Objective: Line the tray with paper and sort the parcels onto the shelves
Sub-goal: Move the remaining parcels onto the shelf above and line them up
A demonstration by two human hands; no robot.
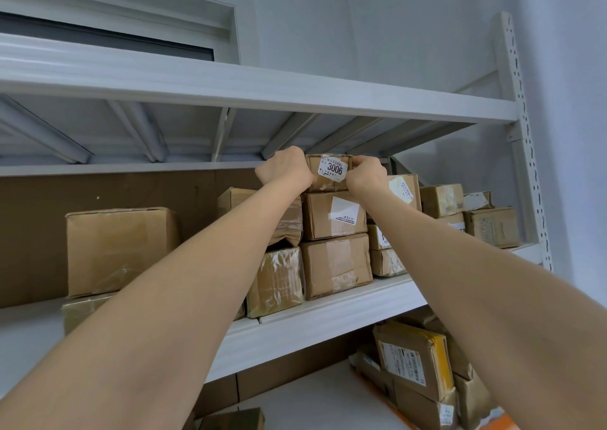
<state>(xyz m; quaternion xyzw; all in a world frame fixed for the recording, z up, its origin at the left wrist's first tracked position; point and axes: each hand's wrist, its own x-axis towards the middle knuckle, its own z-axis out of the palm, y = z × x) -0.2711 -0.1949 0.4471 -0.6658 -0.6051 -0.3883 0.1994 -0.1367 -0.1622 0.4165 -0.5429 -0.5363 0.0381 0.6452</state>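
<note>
A small cardboard parcel (329, 172) with a white label reading 3006 sits on top of a stack of two brown boxes (334, 242) on the middle shelf (335, 311). My left hand (285, 168) grips its left side and my right hand (366, 173) grips its right side. The parcel's top is close under the upper shelf (249, 84). Both arms reach up from the bottom of the view. No tray or paper is in view.
More cardboard parcels crowd the middle shelf: a large box (118, 249) at left, taped boxes (274, 281) beside the stack, several small ones (466, 212) at right. Padded envelopes and boxes (414, 364) lie on the lower shelf. A perforated white upright (525, 134) stands at right.
</note>
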